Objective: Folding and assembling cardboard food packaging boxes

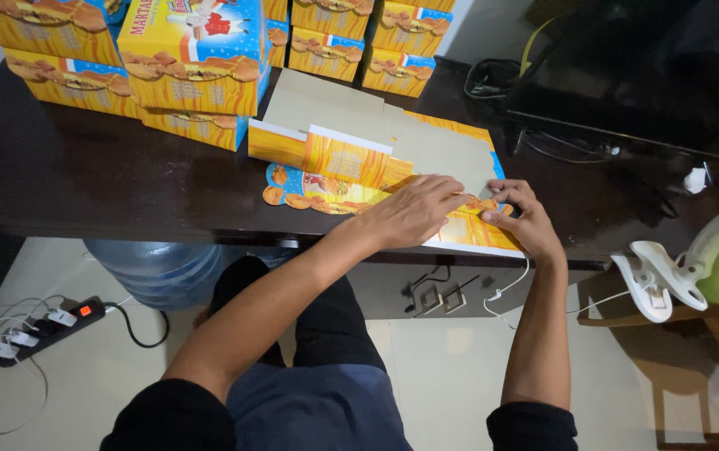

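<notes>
On the dark table (83, 175), both hands press the flat carton (393, 159).

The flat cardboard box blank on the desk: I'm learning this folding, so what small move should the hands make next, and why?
Probably crease the near flap upward. Both the left hand and right hand press the flat box blank, whose far flap already stands, while finished boxes sit stacked behind.

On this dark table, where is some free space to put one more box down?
The widest bare patch of the table lies left of the flat box, in front of the stacked boxes. A narrower patch lies right of the right hand, before the cables. The back edge is crowded, and the left hand covers the middle.
</notes>
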